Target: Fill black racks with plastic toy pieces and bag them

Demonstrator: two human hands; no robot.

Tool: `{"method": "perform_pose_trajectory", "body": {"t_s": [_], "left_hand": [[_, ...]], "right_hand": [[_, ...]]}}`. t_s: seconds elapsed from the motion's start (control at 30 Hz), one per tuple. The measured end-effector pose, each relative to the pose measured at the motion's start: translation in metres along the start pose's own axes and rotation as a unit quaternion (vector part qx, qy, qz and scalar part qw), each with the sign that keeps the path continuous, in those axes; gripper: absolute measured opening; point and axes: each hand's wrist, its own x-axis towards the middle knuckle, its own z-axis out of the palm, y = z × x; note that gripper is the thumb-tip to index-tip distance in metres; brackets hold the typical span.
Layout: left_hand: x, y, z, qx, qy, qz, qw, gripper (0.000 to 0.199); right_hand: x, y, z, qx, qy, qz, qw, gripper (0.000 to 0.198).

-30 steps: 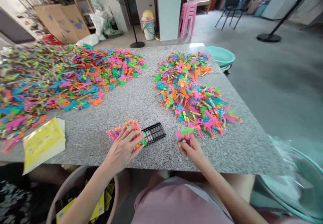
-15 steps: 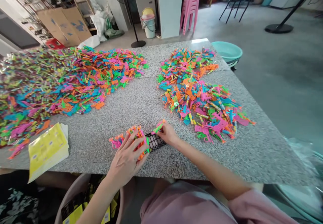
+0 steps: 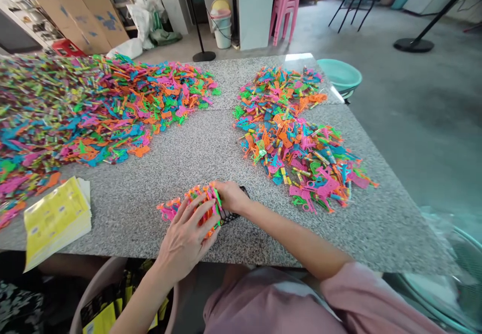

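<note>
A black grid-patterned strip [image 3: 230,217] lies near the table's front edge, with a packed row of small orange, pink and green plastic toys [image 3: 196,191] along its left part. Over this row rests my left hand [image 3: 184,236], its fingers apart and touching the toys. My right hand [image 3: 230,196] has closed fingertips at the row's right end, pinching a small green plastic toy [image 3: 217,198]. Those fingers partly cover the toy, and the hand hides some of the black strip. The toys' exact kind is too small to make out.
A large heap of colourful plastic pieces [image 3: 113,108] spreads across the left side. Another heap [image 3: 297,143] lies at right. Yellow printed cards [image 3: 56,218] are stacked at left. Below the edge stands a tub [image 3: 77,306] with yellow-and-black packs. A turquoise basin [image 3: 341,75] stands beyond the table.
My right hand has moved left with the small green toy, from above the bare black strip to the end of the row. My left hand stays over the toys.
</note>
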Motion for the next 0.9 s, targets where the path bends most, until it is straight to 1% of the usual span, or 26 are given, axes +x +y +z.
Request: {"method": "perform_pose_trajectory", "body": {"t_s": [0.07, 0.17, 0.23, 0.27, 0.3, 0.33, 0.37, 0.4, 0.43, 0.47, 0.5, 0.53, 0.57, 0.6, 0.67, 0.73, 0.77, 0.83, 0.87, 0.9], "left_hand": [[0.002, 0.000, 0.000, 0.006, 0.005, 0.009, 1.000, 0.016], [0.006, -0.002, 0.000, 0.003, -0.025, 0.023, 0.999, 0.017], [0.007, -0.004, 0.000, 0.006, -0.038, 0.027, 0.999, 0.017], [0.006, -0.005, 0.001, 0.009, -0.037, 0.027, 0.999, 0.018], [0.006, -0.006, 0.001, 0.012, -0.035, 0.028, 0.999, 0.018], [0.005, -0.007, 0.002, 0.014, -0.034, 0.031, 0.999, 0.019], [0.005, -0.008, 0.003, 0.014, -0.033, 0.033, 0.999, 0.020], [0.004, -0.009, 0.004, 0.014, -0.033, 0.036, 0.999, 0.020], [0.004, -0.010, 0.004, 0.012, -0.032, 0.039, 0.999, 0.020], [0.004, -0.010, 0.005, 0.009, -0.031, 0.042, 0.999, 0.020], [0.004, -0.011, 0.006, 0.006, -0.030, 0.044, 0.999, 0.019], [0.004, -0.011, 0.006, 0.002, -0.028, 0.044, 0.999, 0.019], [0.004, -0.011, 0.006, -0.001, -0.027, 0.042, 0.999, 0.019], [0.005, -0.011, 0.005, -0.005, -0.028, 0.040, 0.999, 0.019], [0.005, -0.009, 0.004, -0.012, -0.036, 0.035, 0.999, 0.019], [0.005, -0.007, 0.003, -0.017, -0.044, 0.026, 0.999, 0.019], [0.005, -0.005, 0.003, -0.019, -0.048, 0.020, 0.998, 0.019], [0.005, -0.004, 0.003, -0.023, -0.051, 0.009, 0.998, 0.018], [0.005, -0.003, 0.003, -0.025, -0.051, 0.004, 0.998, 0.018], [0.005, -0.003, 0.003, -0.026, -0.050, 0.000, 0.998, 0.017]], "right_hand": [[0.007, -0.007, -0.005, -0.032, -0.037, -0.014, 0.999, 0.020], [0.009, -0.016, -0.007, -0.054, -0.068, -0.021, 0.996, 0.020], [-0.001, -0.014, -0.010, -0.056, -0.055, -0.043, 0.996, 0.025], [-0.009, -0.009, -0.015, -0.061, -0.033, -0.054, 0.996, 0.027], [-0.019, -0.002, -0.023, -0.073, -0.001, -0.052, 0.996, 0.029], [-0.030, 0.007, -0.034, -0.093, 0.044, -0.028, 0.994, 0.029], [-0.042, 0.018, -0.048, -0.122, 0.091, 0.029, 0.988, 0.029], [-0.052, 0.029, -0.063, -0.159, 0.141, 0.127, 0.969, 0.028], [-0.061, 0.040, -0.078, -0.193, 0.178, 0.234, 0.936, 0.026], [-0.068, 0.050, -0.091, -0.214, 0.179, 0.299, 0.912, 0.026], [-0.073, 0.059, -0.102, -0.221, 0.165, 0.350, 0.895, 0.029], [-0.076, 0.067, -0.109, -0.216, 0.141, 0.378, 0.889, 0.034], [-0.079, 0.072, -0.113, -0.201, 0.118, 0.389, 0.892, 0.038], [-0.081, 0.076, -0.113, -0.182, 0.104, 0.392, 0.896, 0.038], [-0.086, 0.078, -0.106, -0.156, 0.111, 0.386, 0.902, 0.027], [-0.094, 0.073, -0.093, -0.143, 0.131, 0.354, 0.915, 0.014], [-0.098, 0.069, -0.085, -0.124, 0.137, 0.326, 0.927, 0.011], [-0.107, 0.056, -0.068, -0.037, 0.140, 0.259, 0.955, 0.009], [-0.110, 0.049, -0.058, 0.023, 0.140, 0.230, 0.963, 0.008], [-0.111, 0.041, -0.048, 0.083, 0.142, 0.213, 0.963, 0.008]]}}
